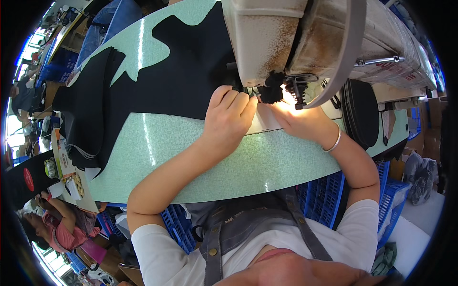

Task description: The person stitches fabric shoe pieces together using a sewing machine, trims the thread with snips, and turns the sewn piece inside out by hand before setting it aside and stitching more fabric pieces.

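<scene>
The large black sheet point(191, 71) lies flat on the pale green worktop point(267, 167), running from the far edge down toward the middle, with its right side up against the sewing machine point(272, 43). The left hand point(229, 112) rests over the sheet's lower right corner, fingers curled in a narrow bend beside the machine's working point; their tips are partly hidden, so I cannot tell whether they pinch the material. The right hand point(305, 121) reaches in under the machine's head from the other side, its fingers washed out by the bright light there; whether it holds anything cannot be told.

The sheet looks thin, soft and light, with a dull face that should not slip much under the fingers. It is probably not fragile, but being limp it may crease or drag where the broad part spreads out. It would be best held close to its edge by the machine, with a palm laid flat to steer the rest.

Near the worktop's left edge lies a layered pile of black pieces point(88, 114), curving over at its near end. Toward the right end, beyond the right wrist, sits a stack of dark rounded pieces point(360, 114).
</scene>
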{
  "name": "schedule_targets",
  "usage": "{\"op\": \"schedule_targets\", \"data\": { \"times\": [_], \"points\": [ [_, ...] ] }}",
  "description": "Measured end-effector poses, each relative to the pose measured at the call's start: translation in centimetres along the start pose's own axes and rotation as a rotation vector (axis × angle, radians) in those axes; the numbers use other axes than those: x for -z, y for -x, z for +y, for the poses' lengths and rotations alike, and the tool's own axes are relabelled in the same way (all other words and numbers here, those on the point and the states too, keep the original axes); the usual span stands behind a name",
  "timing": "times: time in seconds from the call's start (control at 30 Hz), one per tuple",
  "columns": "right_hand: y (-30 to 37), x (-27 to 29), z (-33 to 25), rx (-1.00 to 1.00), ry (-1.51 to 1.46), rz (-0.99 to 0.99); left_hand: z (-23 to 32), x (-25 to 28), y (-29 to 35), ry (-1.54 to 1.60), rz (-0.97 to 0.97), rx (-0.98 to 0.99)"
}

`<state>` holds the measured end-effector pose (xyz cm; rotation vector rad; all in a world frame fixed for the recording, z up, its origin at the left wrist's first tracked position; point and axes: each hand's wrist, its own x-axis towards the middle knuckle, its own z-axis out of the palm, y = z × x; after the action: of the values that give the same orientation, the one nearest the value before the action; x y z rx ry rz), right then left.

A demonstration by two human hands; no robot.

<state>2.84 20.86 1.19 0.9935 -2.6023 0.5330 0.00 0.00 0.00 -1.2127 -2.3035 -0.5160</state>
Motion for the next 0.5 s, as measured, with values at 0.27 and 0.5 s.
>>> {"op": "schedule_targets", "data": {
  "times": [0.27,0.5],
  "points": [
    [-0.6,0.3,0.2,-0.025,-0.083,0.038,-0.6,1.1,0.1,-0.055,0.017,-0.036],
    [-0.4,-0.4,4.4,0.211,0.149,0.232,-3.8,3.7,-0.9,0.139,-0.199,-0.137]
  ]
}}
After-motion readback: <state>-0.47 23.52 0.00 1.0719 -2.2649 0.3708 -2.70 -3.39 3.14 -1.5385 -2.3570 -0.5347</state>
